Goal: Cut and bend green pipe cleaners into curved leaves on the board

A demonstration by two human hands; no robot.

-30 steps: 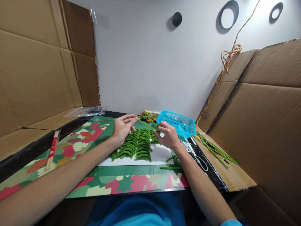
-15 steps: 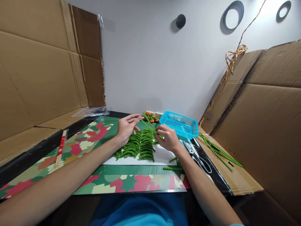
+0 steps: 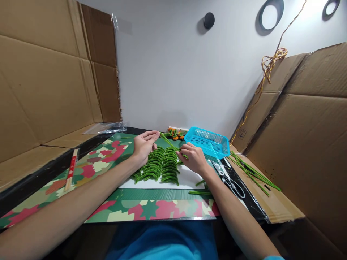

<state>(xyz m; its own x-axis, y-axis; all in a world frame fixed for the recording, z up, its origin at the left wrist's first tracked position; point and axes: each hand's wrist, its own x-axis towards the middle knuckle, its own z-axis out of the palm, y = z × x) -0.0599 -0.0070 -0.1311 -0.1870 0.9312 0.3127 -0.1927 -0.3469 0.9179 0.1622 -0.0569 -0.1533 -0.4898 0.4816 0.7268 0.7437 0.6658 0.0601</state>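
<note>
Green pipe cleaners [image 3: 169,143] stretch between my two hands above the table. My left hand [image 3: 145,145] pinches their far end between thumb and fingers. Closed around the nearer end is my right hand [image 3: 193,157], its fingertips partly hiding the stems. Beneath both hands, curved green pipe cleaner pieces [image 3: 169,169] lie stacked in rows on a white sheet [image 3: 187,180]. A few short green stems [image 3: 200,193] rest by my right forearm.
A blue plastic basket [image 3: 207,142] stands behind my right hand, with orange-and-green flower pieces [image 3: 175,133] beside it. Scissors [image 3: 230,182] and long green stems [image 3: 252,171] lie to the right. Chopsticks in a red wrapper [image 3: 71,169] lie left. Cardboard walls [image 3: 311,144] flank the table.
The pipe cleaners' far ends, spread apart before, are now brought together in my left hand's pinch. Its fingers have closed; my right hand stays almost in place.
</note>
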